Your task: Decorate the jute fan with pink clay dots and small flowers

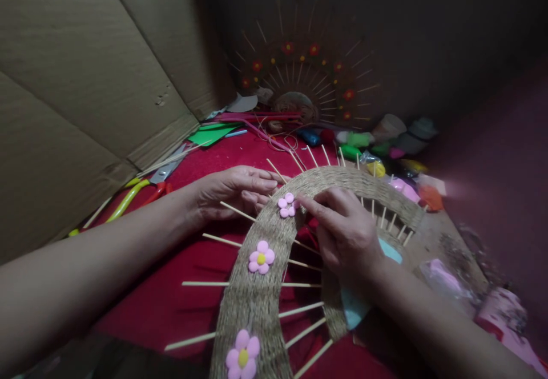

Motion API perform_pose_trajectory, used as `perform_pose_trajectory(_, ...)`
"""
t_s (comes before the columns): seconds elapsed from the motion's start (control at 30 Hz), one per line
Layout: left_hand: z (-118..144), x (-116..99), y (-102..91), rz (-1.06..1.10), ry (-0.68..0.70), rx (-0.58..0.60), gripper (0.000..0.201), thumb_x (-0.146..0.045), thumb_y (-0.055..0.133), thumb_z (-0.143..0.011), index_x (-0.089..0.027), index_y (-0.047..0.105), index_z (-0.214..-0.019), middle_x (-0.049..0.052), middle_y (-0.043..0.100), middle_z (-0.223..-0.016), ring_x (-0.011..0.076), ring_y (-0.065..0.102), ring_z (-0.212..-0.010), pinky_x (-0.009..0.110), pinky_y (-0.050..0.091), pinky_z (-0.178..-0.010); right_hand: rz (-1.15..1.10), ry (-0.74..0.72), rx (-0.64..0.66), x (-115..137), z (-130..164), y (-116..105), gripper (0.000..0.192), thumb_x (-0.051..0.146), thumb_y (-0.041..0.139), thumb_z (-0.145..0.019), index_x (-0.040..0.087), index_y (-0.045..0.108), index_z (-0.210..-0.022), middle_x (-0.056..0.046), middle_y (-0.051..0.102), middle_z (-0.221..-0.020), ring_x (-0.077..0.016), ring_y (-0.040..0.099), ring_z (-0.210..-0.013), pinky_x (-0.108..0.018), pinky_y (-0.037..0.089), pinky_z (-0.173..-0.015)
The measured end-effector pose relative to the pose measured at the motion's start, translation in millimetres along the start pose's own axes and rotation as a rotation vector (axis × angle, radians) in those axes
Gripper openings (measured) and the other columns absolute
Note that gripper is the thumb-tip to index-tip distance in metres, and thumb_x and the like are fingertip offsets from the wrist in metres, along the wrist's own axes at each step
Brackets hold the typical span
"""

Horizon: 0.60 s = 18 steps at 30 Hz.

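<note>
A woven jute arch (257, 302) threaded with wooden skewers lies on the red cloth (180, 299) in front of me. Three pink clay flowers sit on it; the top flower (287, 205) has no yellow centre, the middle flower (261, 257) and the lowest flower (242, 357) do. My right hand (342, 233) rests over the arch, its fingertips touching the top flower. My left hand (233, 192) lies flat on the arch's outer edge, fingers on the weave and skewers beside that flower.
A cardboard sheet (85, 82) stands at the left. Scissors with red and yellow-green handles (141, 192) lie near it. A finished skewer fan with red flowers (299, 76) leans at the back. Coloured clay packets (363, 145) and green paper (214, 133) lie behind the arch.
</note>
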<state>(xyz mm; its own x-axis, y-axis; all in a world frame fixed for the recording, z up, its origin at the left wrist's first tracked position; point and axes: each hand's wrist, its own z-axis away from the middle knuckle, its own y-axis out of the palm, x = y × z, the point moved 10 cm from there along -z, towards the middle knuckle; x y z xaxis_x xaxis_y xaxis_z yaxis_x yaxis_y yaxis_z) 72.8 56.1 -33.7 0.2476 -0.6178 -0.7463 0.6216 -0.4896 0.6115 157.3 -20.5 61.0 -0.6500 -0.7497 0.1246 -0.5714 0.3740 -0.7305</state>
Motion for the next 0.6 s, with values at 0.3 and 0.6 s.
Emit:
perform_pose_trajectory(0.3, 1.1, 2.7, 1.8, -0.063, -0.024, 0.074, 0.03, -0.007, 0.067, -0.074, -0.011, 0.067, -0.103, 0.009, 0.072, -0.088, 0.0137, 0.068, -0.072, 0.021, 0.053, -0.068, 0.027, -0.028, 0.059, 6.0, -3.2, 7.3, 0.028, 0.004, 0.045, -0.081, 0.007, 0.068, -0.097, -0.01, 0.06, -0.069, -0.018, 0.051, -0.064, -0.035, 0.039, -0.061)
perform_pose_trajectory(0.6, -1.0, 5.2, -1.4, -0.045, -0.023, 0.052, 0.033, -0.005, 0.063, -0.075, -0.009, 0.065, -0.108, 0.01, 0.072, -0.087, 0.016, 0.069, -0.072, 0.025, 0.055, -0.069, 0.011, -0.014, 0.064, 1.9, -1.4, 8.9, 0.03, 0.003, 0.045, -0.08, 0.007, 0.067, -0.1, -0.01, 0.06, -0.072, -0.0182, 0.049, -0.065, -0.035, 0.038, -0.06)
